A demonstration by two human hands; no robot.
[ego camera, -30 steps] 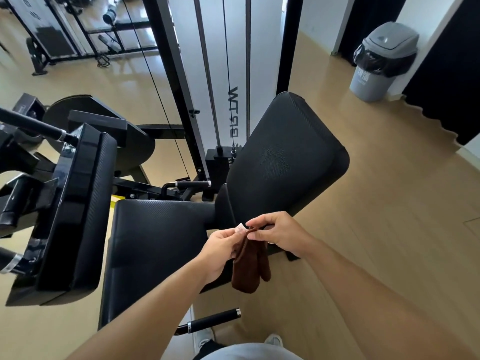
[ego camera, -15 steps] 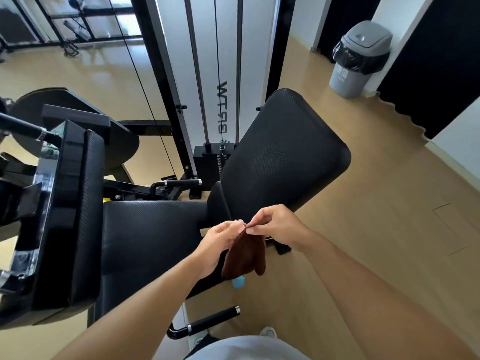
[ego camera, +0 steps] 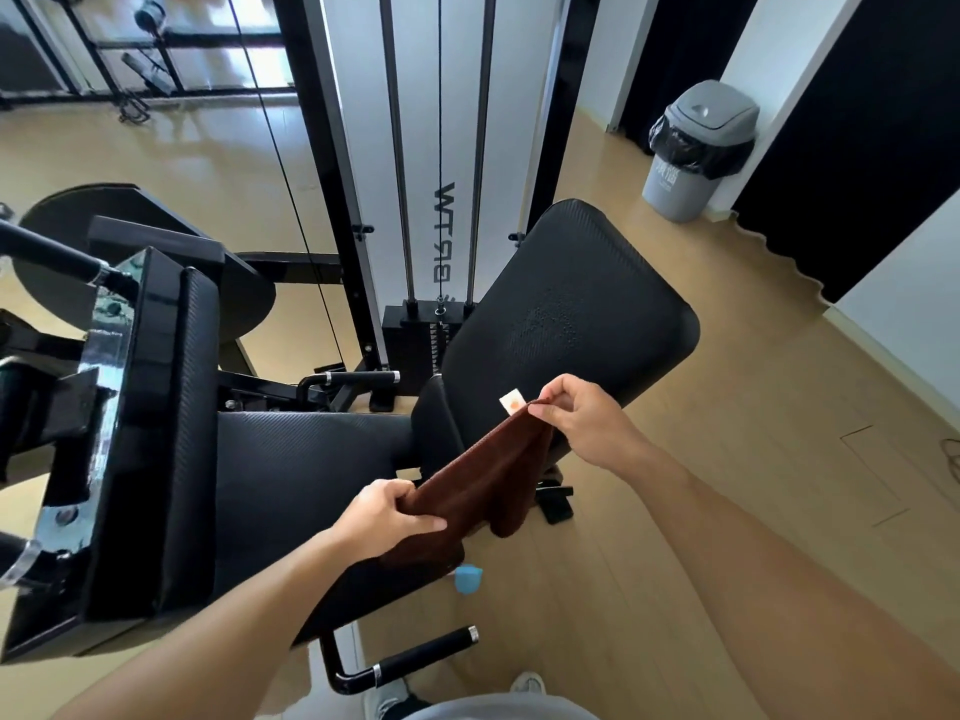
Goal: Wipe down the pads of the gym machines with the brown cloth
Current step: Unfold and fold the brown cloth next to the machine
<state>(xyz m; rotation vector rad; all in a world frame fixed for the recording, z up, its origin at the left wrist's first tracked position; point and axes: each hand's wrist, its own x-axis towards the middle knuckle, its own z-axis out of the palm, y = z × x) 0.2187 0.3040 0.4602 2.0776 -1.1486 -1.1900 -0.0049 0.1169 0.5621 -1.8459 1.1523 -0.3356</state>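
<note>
Brown cloth stretched in the air above the seat pad, long axis running from low left up to the back pad (white tag at the top corner); left hand fingers grip its lower end, right hand pinches the upper corner, open wooden floor to the right

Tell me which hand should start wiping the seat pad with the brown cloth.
Left, probably. The left hand grips the brown cloth at its lower end, right over the seat pad. The right hand pinches the upper corner, up in front of the back pad.
</note>
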